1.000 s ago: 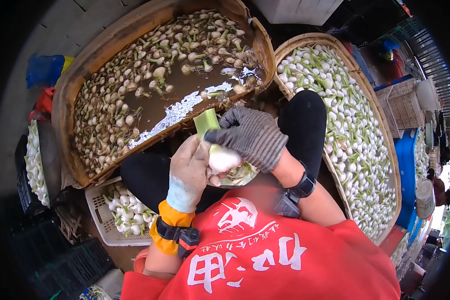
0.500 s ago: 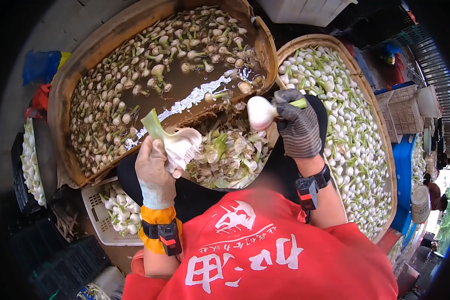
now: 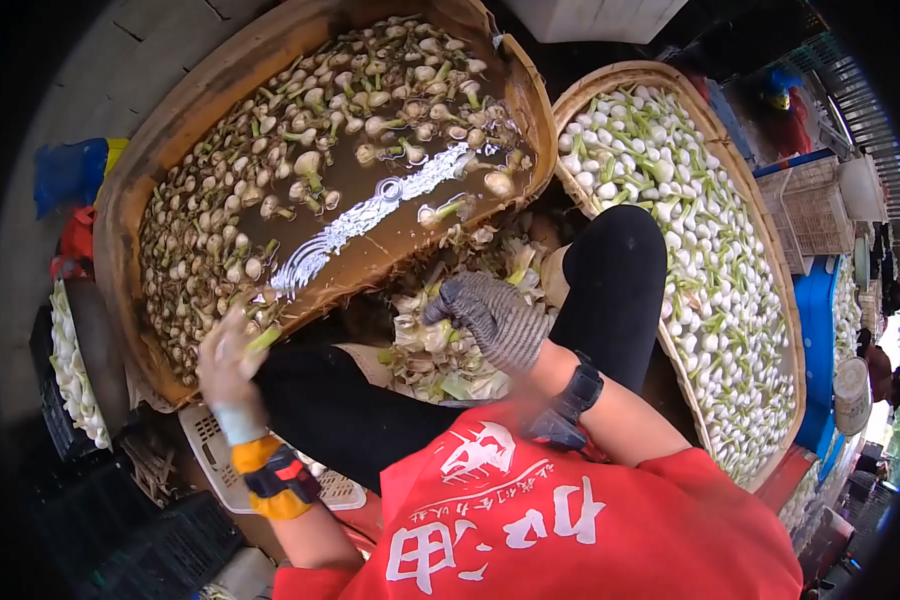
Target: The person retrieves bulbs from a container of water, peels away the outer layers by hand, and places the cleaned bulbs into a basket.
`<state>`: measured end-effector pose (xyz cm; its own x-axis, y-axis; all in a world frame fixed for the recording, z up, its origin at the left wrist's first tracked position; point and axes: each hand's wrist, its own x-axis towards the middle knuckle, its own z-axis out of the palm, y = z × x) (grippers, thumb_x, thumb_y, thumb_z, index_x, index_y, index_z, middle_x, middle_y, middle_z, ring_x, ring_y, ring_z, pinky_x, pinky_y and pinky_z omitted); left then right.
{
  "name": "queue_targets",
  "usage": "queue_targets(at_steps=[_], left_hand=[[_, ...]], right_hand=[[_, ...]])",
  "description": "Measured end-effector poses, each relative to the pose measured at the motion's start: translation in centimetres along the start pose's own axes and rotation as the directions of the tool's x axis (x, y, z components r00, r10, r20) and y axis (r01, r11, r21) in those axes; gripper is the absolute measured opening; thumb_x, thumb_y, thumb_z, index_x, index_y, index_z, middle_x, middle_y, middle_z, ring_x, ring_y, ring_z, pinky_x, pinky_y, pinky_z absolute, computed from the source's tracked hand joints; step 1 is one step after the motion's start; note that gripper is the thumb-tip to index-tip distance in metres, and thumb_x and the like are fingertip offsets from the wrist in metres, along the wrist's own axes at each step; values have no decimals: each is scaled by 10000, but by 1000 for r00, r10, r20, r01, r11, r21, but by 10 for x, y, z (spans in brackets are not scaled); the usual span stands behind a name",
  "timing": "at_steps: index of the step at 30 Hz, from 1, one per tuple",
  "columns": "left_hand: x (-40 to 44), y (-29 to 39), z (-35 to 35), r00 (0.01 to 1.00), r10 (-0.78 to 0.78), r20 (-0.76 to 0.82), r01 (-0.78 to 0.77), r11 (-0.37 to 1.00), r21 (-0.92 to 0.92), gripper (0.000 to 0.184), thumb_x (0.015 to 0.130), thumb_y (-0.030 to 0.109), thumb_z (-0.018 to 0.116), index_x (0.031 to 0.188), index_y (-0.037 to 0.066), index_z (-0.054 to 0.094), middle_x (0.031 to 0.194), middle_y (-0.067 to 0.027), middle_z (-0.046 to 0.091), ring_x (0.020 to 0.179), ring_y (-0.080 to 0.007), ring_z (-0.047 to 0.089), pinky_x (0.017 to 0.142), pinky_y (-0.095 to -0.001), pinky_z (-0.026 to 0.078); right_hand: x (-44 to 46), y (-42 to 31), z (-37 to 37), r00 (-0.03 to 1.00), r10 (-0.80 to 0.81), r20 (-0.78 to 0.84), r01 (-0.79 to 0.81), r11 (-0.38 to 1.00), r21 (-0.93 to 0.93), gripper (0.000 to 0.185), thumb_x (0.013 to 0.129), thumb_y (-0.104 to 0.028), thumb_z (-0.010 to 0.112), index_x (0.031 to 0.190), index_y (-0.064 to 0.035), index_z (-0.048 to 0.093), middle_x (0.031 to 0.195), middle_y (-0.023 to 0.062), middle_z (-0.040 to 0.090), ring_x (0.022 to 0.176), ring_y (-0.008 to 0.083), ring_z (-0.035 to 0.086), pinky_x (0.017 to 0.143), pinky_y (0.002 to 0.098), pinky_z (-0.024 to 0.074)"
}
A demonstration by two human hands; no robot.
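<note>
My left hand [image 3: 228,362], in a pale glove and blurred by motion, is at the left, by the near edge of the water-filled tub [image 3: 390,240]. A green stalk [image 3: 263,338] sticks out from its fingers; whatever is attached is smeared. At the centre, my right hand [image 3: 497,318], in a grey striped glove, has its fingers curled. Nothing can be made out inside it. Below and beside it lies a heap of garlic skins and leaves [image 3: 435,355] between my knees. Brownish garlic bulbs [image 3: 310,165] with stalks float in the tub.
On the right stands a long wicker-rimmed tray [image 3: 682,405] full of white bulbs with green stalks. A white crate [image 3: 345,492] is partly covered by my left arm and leg. Dark crates [image 3: 175,535] lie at the lower left, a blue tub [image 3: 813,345] at the far right.
My left hand has moved left and the loose skin has left it. My right hand has come back from the right tray's side without its white bulb. My left knee has shifted.
</note>
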<state>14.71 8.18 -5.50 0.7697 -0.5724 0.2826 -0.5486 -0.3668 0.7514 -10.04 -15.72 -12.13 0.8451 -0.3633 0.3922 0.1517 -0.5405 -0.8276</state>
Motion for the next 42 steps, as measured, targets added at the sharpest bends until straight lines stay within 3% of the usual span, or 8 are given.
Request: queue_targets(at_steps=[7,11,18,23,26,30,32,42], left_hand=[[-8,-95,-166,677,-736,-14,735,677,-29,342,963,361,616,934,23,653,826,-1,635,712,-109,557,673,-240,449],[51,-26,-16,945,-304,117,253,911,324,280,950,224,589,1066,-16,674,1000,-88,676,940,-171,603,852,-281,455],[134,-37,296,534,41,845,-117,993,26,594,856,324,633,1366,52,494,1351,-157,556,1178,-260,580,979,-324,455],[128,-13,368,53,-348,936,-213,912,351,398,852,258,653,1183,41,608,1014,-73,663,899,-183,621,804,-307,493],[114,-18,322,63,-6,998,841,539,-50,261,980,197,532,1138,-7,570,827,-12,550,715,-139,527,648,-257,440],[83,42,223,358,-83,930,934,28,-357,667,967,591,414,1170,-33,534,974,-102,633,758,-167,620,663,-274,522],[56,58,190,481,-28,876,872,-90,-482,701,959,621,396,1198,-25,528,1056,-123,643,834,-179,644,698,-276,530],[-20,109,145,575,-158,802,762,-252,-596,535,946,569,496,1032,50,595,1035,-62,649,855,-192,618,743,-313,524]], right_hand=[[-17,26,20,937,264,229,-141,885,-444,145,805,-215,609,770,-79,646,770,130,587,762,326,594,670,441,496],[-1,26,33,865,462,198,-403,873,-276,120,771,-161,615,846,-77,653,852,154,616,788,351,595,718,440,495],[4,12,-7,847,526,81,-527,850,-4,349,874,-162,613,1223,-144,635,935,137,623,909,329,614,793,430,499],[-1,12,-34,886,455,92,-435,883,-175,277,920,-314,604,1124,-145,683,879,117,622,832,321,614,748,433,495],[-2,9,-38,912,410,-10,-407,902,-145,246,909,-342,608,945,-123,714,795,97,602,772,312,599,684,436,482],[9,21,-33,999,23,-30,-35,874,-485,138,835,-197,667,910,-81,660,809,97,587,757,289,589,660,410,479],[33,2,-34,864,462,-199,-484,872,-76,189,774,-59,695,960,-73,664,837,83,607,762,236,614,682,312,497],[48,-55,-32,982,66,-177,-103,973,-206,234,776,-119,717,1000,-76,665,984,103,643,932,307,621,795,394,511]])
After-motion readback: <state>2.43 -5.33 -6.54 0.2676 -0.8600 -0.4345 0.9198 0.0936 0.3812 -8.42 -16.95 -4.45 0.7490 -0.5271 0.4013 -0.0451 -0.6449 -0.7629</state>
